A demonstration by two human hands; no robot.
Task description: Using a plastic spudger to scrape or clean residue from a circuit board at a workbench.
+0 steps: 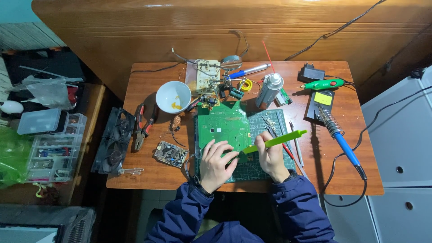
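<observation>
Right, centre of frame: right hand (pixel 271 158) is closed round a lime-green plastic pry tool (pixel 275 142), tip at the large green circuit board (pixel 223 126) — left hand (pixel 215 163) pressed flat on the board's lower edge, holding nothing. Best keep the tool shallow, board pinned to the green cutting mat (pixel 263 119).

White ceramic bowl (pixel 173 96) at the desk's rear left. Grey metal spray can (pixel 269 91) upright at rear centre. Blue-handled soldering iron (pixel 345 146) in coiled stand, right. Red-handled pliers (pixel 143 128), left.
</observation>
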